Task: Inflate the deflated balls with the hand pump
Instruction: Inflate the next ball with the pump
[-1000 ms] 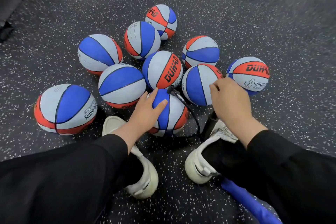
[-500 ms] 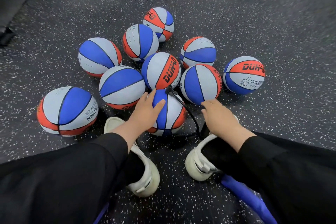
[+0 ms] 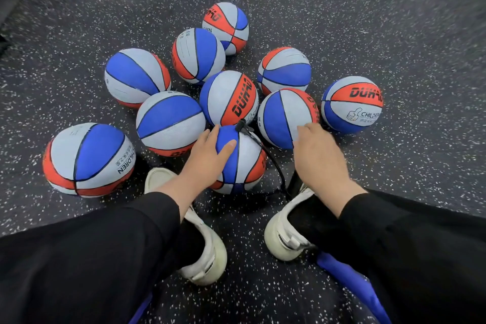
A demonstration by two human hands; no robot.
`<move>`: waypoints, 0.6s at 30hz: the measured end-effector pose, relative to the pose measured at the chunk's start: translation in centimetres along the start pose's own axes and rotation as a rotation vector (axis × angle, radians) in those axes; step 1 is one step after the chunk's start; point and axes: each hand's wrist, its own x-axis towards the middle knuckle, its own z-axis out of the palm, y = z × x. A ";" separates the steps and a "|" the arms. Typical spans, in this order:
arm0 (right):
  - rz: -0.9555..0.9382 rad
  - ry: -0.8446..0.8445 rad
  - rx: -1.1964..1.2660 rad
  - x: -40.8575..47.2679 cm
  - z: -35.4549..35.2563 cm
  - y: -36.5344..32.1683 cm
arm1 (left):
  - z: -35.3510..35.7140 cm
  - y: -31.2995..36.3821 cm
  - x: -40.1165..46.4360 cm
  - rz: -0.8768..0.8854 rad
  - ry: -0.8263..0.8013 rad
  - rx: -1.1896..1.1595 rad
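1. Head view, looking down at a dark speckled floor (image 3: pixel 394 21); ten red, white and blue balls clustered there, most touching a neighbour.
2. Nearest ball (image 3: pixel 243 163) between two white shoes, just ahead of them; black hose (image 3: pixel 265 151) plugged into its top, curving down its right side toward the pump (image 3: pixel 294 183).
3. Left hand (image 3: pixel 207 155) laid on the left side of that ball, fingers straight, thumb spread across the blue panel; pressing, not curled round it.
4. Right hand (image 3: pixel 319 155) above the pump, fingers curled downward; handle hidden beneath it, so cannot tell whether grasping; fingertips overlapping the lower edge of the ball behind (image 3: pixel 285 118).
5. Pump only partly seen, a dark upright body beside the right shoe (image 3: pixel 286 229); left shoe (image 3: pixel 202 252) lower left.
6. Black sleeves filling the lower corners; blue fabric (image 3: pixel 349 284) under the right arm.
7. Ball marked CHILDREN (image 3: pixel 88 160) far left, slightly apart from the cluster.
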 end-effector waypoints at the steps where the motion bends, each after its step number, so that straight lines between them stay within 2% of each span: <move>1: -0.027 -0.049 -0.032 -0.4 1.0 0.2 | 0.0 0.0 -0.1 0.002 -0.003 0.003; 4: -0.084 -0.134 0.011 -1.7 3.0 0.3 | 0.0 0.0 -0.3 0.007 -0.020 0.008; 7: -0.097 -0.145 0.062 -1.7 3.8 0.6 | 0.0 0.0 -0.4 -0.001 -0.039 0.013; 11: -0.190 -0.280 0.011 -1.5 1.4 0.9 | -0.2 -0.2 -0.7 0.005 -0.040 0.012; 16: -0.153 -0.095 0.191 1.1 -5.0 0.3 | -0.1 -0.1 -0.5 -0.004 -0.039 0.005; 18: -0.134 -0.054 0.189 2.2 -6.5 0.3 | -0.1 0.0 -0.3 -0.010 -0.042 0.006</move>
